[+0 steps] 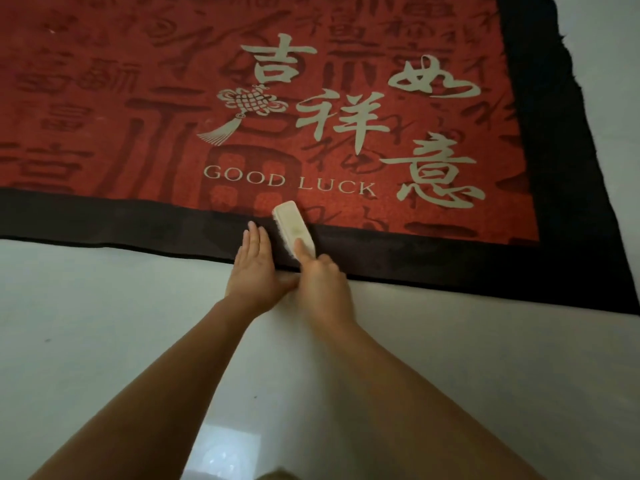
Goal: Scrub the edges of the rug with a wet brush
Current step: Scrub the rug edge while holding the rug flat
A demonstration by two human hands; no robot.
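A large red rug point(145, 109) with cream characters and "GOOD LUCK" lies on the floor, framed by a dark border point(433, 258). A cream scrubbing brush point(293, 226) lies bristles-down across the near border, its tip reaching the red field. My right hand point(320, 277) grips the brush's near end, index finger stretched along its back. My left hand point(254, 263) presses flat on the border just left of the brush, fingers straight.
Pale tiled floor point(104, 323) spreads in front of the rug's near edge and along its right side point(616, 81). The rug's right border edge is ragged. My forearms reach in from the bottom of the view.
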